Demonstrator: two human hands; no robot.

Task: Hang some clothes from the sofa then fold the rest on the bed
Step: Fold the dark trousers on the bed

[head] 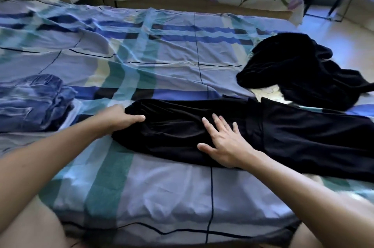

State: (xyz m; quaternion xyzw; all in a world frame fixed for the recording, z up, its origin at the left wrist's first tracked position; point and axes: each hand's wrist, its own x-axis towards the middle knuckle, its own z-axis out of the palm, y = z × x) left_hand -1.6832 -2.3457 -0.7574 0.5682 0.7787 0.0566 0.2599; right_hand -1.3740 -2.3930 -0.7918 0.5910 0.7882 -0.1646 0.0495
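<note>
On the bed [162, 187], the black garment [293, 136] runs off-frame rightward, its end pinched by the left hand [125, 118], whose fingers are hidden beneath, while the right hand [220, 142] presses flat, fingers spread.

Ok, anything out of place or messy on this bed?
Nothing spilled or damaged. The black heap at the bed's right edge is crumpled, on top of something white, unlike the folded jeans at left and the black garment laid flat. The bedsheet is rumpled.
</note>
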